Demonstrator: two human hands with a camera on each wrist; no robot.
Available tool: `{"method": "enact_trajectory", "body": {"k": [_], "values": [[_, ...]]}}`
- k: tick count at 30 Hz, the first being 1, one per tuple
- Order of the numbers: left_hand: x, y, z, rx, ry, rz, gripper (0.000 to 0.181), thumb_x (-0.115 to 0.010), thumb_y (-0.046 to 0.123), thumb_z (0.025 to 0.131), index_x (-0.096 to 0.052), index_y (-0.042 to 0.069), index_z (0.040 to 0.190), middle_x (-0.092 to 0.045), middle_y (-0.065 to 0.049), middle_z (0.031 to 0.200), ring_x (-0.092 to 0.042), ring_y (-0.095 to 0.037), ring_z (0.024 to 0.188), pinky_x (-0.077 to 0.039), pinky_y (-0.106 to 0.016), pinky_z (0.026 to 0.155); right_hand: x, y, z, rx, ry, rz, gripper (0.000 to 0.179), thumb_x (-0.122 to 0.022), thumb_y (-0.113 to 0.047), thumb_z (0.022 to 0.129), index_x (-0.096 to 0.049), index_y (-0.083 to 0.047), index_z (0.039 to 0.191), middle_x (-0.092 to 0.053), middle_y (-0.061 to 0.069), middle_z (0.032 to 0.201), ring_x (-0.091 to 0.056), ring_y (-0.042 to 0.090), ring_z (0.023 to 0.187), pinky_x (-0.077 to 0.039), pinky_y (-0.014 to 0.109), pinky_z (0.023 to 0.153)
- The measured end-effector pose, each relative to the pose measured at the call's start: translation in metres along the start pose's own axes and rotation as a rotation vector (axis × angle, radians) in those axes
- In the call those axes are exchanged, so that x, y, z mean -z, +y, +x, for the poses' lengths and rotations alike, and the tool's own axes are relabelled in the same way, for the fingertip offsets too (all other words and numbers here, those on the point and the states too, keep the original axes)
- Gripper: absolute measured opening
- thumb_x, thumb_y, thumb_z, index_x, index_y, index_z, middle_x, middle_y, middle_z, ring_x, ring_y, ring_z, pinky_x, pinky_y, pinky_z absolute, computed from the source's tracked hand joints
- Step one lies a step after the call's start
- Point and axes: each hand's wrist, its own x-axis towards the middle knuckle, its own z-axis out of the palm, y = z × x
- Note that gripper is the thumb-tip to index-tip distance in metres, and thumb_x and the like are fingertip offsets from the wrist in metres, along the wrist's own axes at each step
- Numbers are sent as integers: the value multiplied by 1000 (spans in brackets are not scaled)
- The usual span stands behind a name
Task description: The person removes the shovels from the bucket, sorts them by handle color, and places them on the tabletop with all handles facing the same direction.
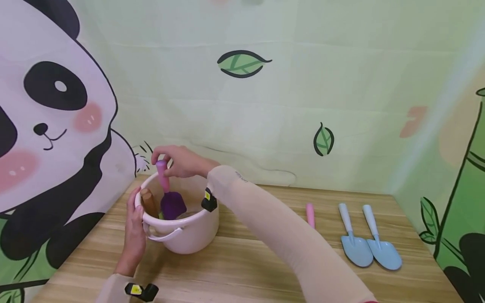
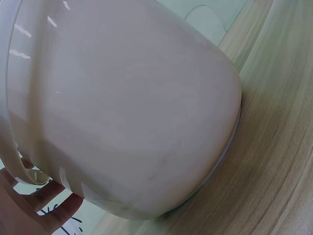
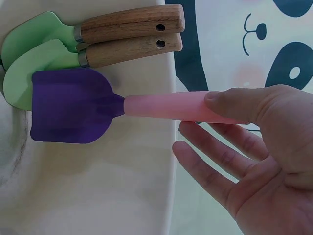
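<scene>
My right hand (image 1: 183, 160) pinches the pink handle of a purple toy shovel (image 3: 73, 105) between thumb and fingers, blade down inside a white bucket (image 1: 193, 237). In the right wrist view, two green trowels (image 3: 129, 27) with wooden handles lean in the bucket beside the purple blade. Their blades overlap. At the bucket's near left side my left hand (image 1: 135, 229) holds the rim, its fingers along the outer wall in the left wrist view. The bucket stands upright on the table, its thin handle hanging down in front.
Two light blue shovels (image 1: 357, 251) lie side by side on the right of the wooden table (image 1: 242, 273). A pink handle (image 1: 310, 214) shows behind my right forearm, the rest of it hidden. A panda-printed cloth (image 1: 265, 105) hangs behind the table.
</scene>
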Motion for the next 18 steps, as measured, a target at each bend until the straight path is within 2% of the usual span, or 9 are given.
{"method": "enact_trajectory", "body": {"k": [6, 8, 15, 18], "values": [[1, 2, 0, 20, -20, 14, 56, -23, 38, 108, -20, 29, 163, -21, -1, 165, -22, -22, 147, -14, -54, 121, 3, 2, -5, 63, 54, 18, 32, -69, -5, 97, -60, -12, 126, -64, 4, 125, -64, 16, 105, -51, 18, 81], [1, 2, -1, 22, -25, 17, 56, -23, 38, 108, -20, 29, 164, -20, -1, 165, -22, -22, 147, -14, -57, 121, 4, 3, -7, 78, 73, 32, 31, -69, -5, 96, -60, -12, 126, -64, 4, 125, -64, 15, 104, -51, 17, 81], [0, 0, 0, 9, -18, -2, 55, -23, 35, 109, -22, 28, 163, -24, 0, 163, -25, -17, 145, -18, -41, 121, 9, 8, -11, 111, 150, 79, 32, -70, -7, 96, -60, -12, 126, -66, 7, 115, -69, 16, 91, -54, 19, 76], [0, 0, 0, 3, -18, -10, 55, -23, 35, 109, -22, 27, 163, -24, 0, 164, -24, -17, 146, -16, -42, 121, 11, 9, -13, 108, 191, 96, 34, -70, -7, 96, -59, -12, 127, -66, 8, 112, -69, 15, 88, -55, 20, 73]]}}
